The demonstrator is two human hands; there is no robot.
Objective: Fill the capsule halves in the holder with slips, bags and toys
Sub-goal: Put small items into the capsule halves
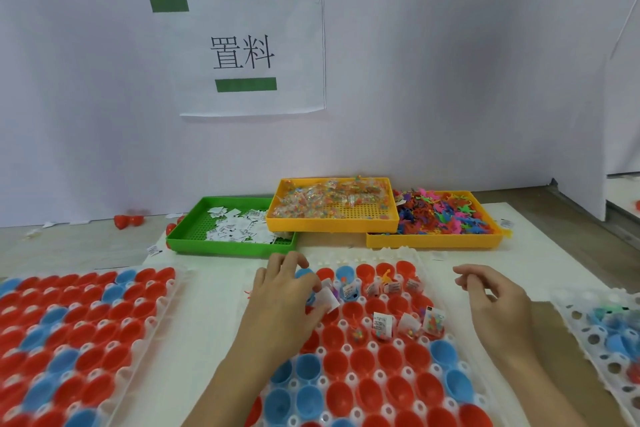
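A: Log largest first. Surroundings?

B: White wall (450,80) with a taped paper sign (252,52). Below it the bench (214,305), covered in white sheeting.

A: Holders?

B: The centre holder (377,374), a clear tray of sockets, carries red and blue capsule halves (362,359). A second full holder (86,333) sits to the left, a third (602,326) at the right edge.

A: Supply trays?

B: Three at the back. Green tray (194,236) with paper slips (239,230); yellow tray (332,224) with small clear bags (329,198), resting partly on its neighbours; another yellow tray (433,240) with coloured toys (446,215).

A: Hands?

B: Left hand (280,291) is over the holder's far left corner; its grip is pinched on one slip (329,300) above the cups there. Right hand (491,291) hovers just right of the holder, fingers loosely curled, grip holding nothing.

A: Fill status?

B: Several far-row halves hold slips, bags and toys; the near rows show bare cups.
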